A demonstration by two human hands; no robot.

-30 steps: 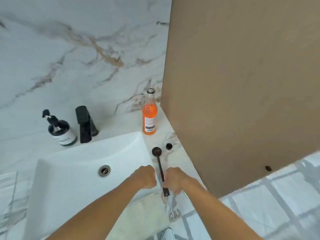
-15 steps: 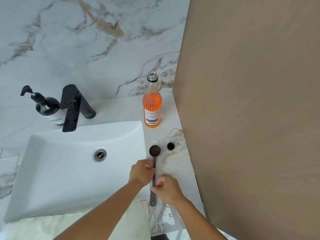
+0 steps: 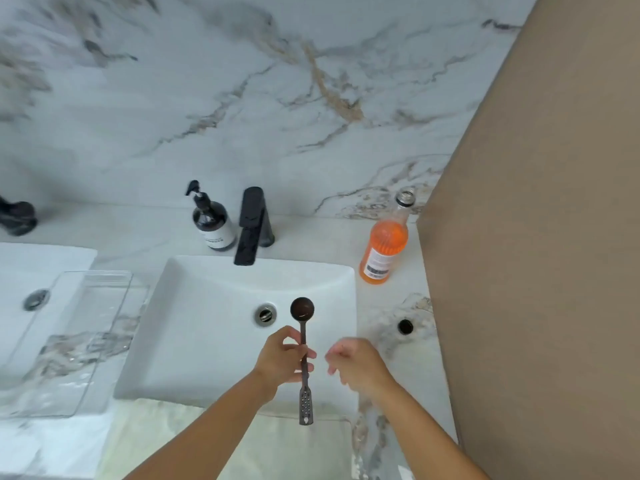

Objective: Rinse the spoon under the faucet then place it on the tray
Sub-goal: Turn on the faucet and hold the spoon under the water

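Note:
My left hand (image 3: 282, 360) grips the handle of a dark long-handled spoon (image 3: 302, 308) and holds it over the white sink (image 3: 194, 327), its round bowl pointing away from me near the drain (image 3: 265, 314). My right hand (image 3: 358, 363) hovers just right of the spoon, fingers loosely curled, holding nothing. The black faucet (image 3: 251, 225) stands at the back rim of the sink; no water is visible. A clear glass tray (image 3: 74, 341) lies on the counter to the left of the sink.
A dark soap dispenser (image 3: 213, 221) stands left of the faucet. An orange bottle (image 3: 384, 249) without a cap and a small black cap (image 3: 405, 326) sit right of the sink. A brown panel (image 3: 536, 237) walls off the right. A second sink (image 3: 31, 271) is far left.
The spoon has been lifted off the counter right of the sink and carried left over the basin in my left hand. My right hand has let go. The view shifted left.

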